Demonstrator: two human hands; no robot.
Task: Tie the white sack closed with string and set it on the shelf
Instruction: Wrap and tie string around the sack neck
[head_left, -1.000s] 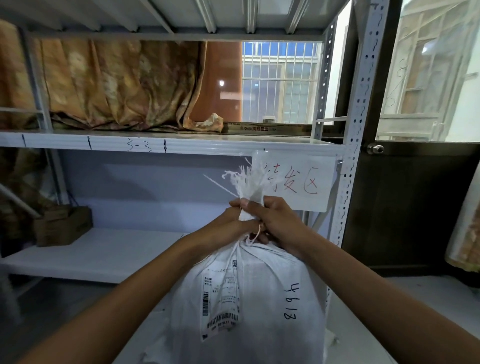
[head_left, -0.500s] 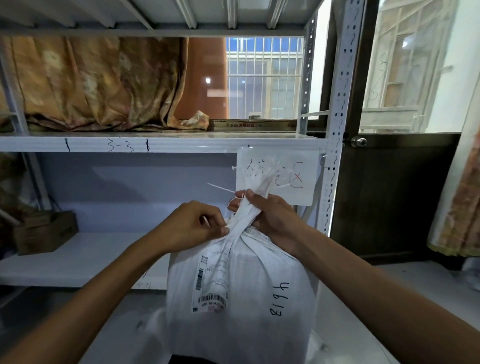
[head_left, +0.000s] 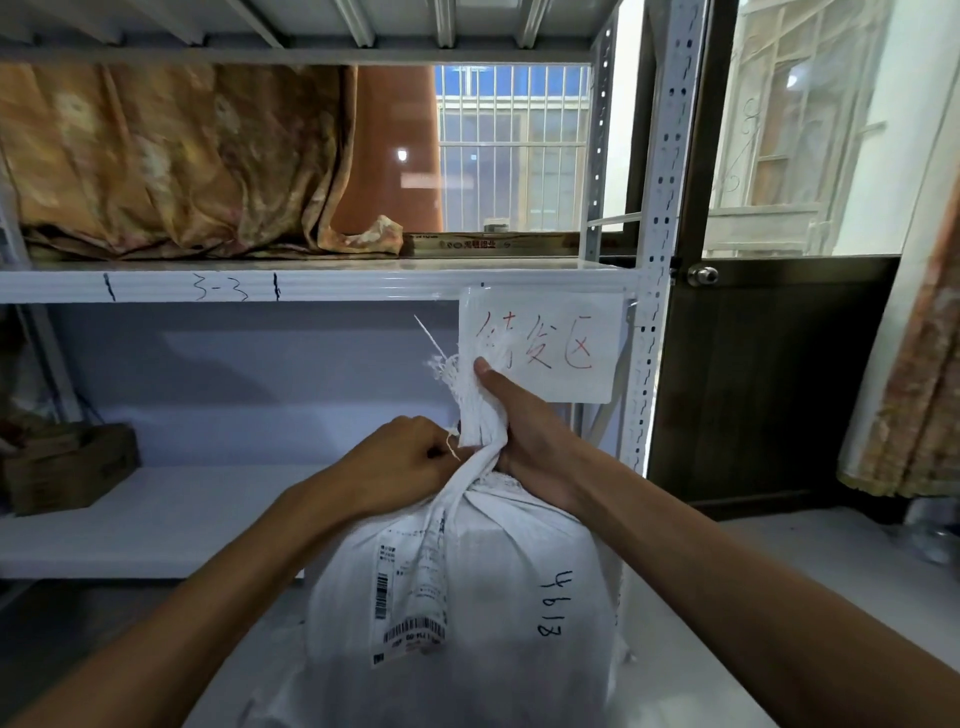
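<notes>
My right hand (head_left: 524, 431), just below the paper sign (head_left: 582, 389), is clenched round the bunched neck of the white sack (head_left: 483, 587). My left hand (head_left: 400, 462), below-left of the sign, pinches a thin string (head_left: 453, 451). I judge the tying half done; next, cinch a knot. The woven sack, frayed on top, bulges below the sign, not yet on the shelf (head_left: 156, 519).

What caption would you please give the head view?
Right hand grips gathered neck of white sack; left hand pinches string beside it.
</notes>
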